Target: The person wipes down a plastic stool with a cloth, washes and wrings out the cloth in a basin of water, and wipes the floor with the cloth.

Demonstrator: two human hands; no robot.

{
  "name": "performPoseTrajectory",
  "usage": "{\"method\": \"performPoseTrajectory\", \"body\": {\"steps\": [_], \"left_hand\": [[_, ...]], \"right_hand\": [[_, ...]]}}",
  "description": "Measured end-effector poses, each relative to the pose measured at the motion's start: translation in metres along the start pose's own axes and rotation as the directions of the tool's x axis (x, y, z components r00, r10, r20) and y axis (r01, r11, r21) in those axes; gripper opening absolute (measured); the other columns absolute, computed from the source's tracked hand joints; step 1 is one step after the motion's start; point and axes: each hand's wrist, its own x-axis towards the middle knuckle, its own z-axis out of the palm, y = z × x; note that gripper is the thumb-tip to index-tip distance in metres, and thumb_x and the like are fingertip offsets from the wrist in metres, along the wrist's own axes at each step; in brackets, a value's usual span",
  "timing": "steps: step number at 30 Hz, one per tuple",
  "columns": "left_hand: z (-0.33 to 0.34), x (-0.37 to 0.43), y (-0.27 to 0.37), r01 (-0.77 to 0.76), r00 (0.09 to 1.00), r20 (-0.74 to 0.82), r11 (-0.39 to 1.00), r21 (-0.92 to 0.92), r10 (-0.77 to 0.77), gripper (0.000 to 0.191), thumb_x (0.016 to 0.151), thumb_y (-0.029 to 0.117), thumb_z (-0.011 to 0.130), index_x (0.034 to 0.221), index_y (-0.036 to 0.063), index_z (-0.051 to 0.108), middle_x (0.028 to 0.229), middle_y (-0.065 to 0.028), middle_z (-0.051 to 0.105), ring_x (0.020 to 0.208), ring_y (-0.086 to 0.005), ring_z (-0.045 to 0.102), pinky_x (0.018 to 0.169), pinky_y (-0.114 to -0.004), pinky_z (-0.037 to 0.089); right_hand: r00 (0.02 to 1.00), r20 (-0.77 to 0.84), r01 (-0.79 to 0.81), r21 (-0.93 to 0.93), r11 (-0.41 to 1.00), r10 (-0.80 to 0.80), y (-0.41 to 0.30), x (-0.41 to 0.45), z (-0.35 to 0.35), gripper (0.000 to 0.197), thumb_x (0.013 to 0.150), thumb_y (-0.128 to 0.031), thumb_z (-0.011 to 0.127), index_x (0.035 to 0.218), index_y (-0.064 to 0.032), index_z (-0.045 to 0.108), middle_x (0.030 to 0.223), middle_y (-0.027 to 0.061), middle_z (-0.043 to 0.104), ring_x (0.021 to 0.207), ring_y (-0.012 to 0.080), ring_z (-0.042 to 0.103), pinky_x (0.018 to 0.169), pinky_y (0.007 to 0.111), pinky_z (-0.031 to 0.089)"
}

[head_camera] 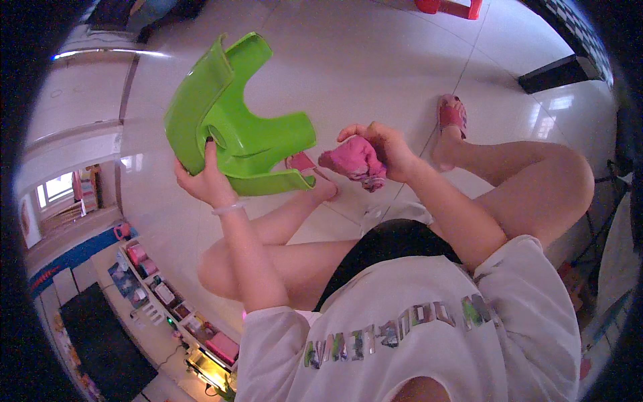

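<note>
A bright green plastic stool (241, 133) is held up in front of me, tipped over with its legs pointing up and to the right. My left hand (203, 183) grips its lower left edge, the thumb by an oval opening in the plastic. My right hand (389, 151) is closed around a crumpled pink cloth (354, 160), which hangs a short way to the right of the stool, apart from it. Part of the fingers is hidden behind the cloth.
Pale glossy floor tiles (346, 75) spread around my slippered feet (452, 118). To the lower left runs a shelf unit (188, 314) holding small items, with a lit yellow lamp box (211, 369). A red stool (449, 7) and a black furniture leg (557, 74) are farther off.
</note>
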Motion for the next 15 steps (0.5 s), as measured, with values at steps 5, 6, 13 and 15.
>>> {"method": "performPoseTrajectory", "body": {"steps": [5, 6, 13, 15], "left_hand": [[0.029, 0.009, 0.021, -0.250, 0.968, 0.097, 0.856, 0.452, 0.231, 0.066, 0.057, 0.026, 0.077, 0.111, 0.0015, 0.049, 0.108, -0.0170, 0.047, 0.101, -0.0320, 0.043, 0.089, -0.042, 0.036], [0.036, 0.012, 0.023, -0.249, 0.968, 0.098, 0.854, 0.457, 0.229, 0.066, 0.057, 0.026, 0.077, 0.111, 0.0015, 0.049, 0.108, -0.0170, 0.047, 0.101, -0.0320, 0.043, 0.089, -0.042, 0.036], [0.080, 0.038, 0.004, -0.486, 0.868, 0.264, 0.610, 0.626, 0.421, 0.068, 0.053, 0.029, 0.076, 0.113, 0.0109, 0.048, 0.100, -0.0143, 0.048, 0.098, -0.0329, 0.045, 0.087, -0.043, 0.037], [0.090, 0.049, -0.008, -0.538, 0.833, 0.299, 0.560, 0.630, 0.465, 0.069, 0.053, 0.029, 0.076, 0.113, 0.0112, 0.048, 0.099, -0.0138, 0.048, 0.098, -0.0325, 0.045, 0.087, -0.043, 0.037]], "right_hand": [[0.993, -0.102, -0.085, -0.193, 0.977, 0.066, 0.012, 0.019, -0.017, 0.032, 0.084, -0.034, 0.044, 0.098, -0.0063, 0.054, 0.087, 0.0081, 0.059, 0.077, 0.0164, 0.057, 0.068, 0.029, 0.048], [0.992, -0.101, -0.086, -0.160, 0.983, 0.070, 0.012, 0.022, -0.015, 0.031, 0.084, -0.034, 0.047, 0.098, -0.0066, 0.054, 0.087, 0.0076, 0.059, 0.077, 0.0158, 0.057, 0.067, 0.029, 0.048], [0.981, -0.165, -0.105, -0.005, 0.994, 0.103, 0.007, 0.038, -0.041, 0.034, 0.082, -0.032, 0.058, 0.103, -0.0055, 0.054, 0.091, 0.0082, 0.061, 0.076, 0.0175, 0.060, 0.066, 0.031, 0.051], [0.980, -0.174, -0.093, 0.030, 0.995, 0.097, 0.007, 0.046, -0.060, 0.034, 0.081, -0.029, 0.059, 0.106, -0.0049, 0.053, 0.093, 0.0080, 0.061, 0.081, 0.0183, 0.060, 0.070, 0.032, 0.050]]}}
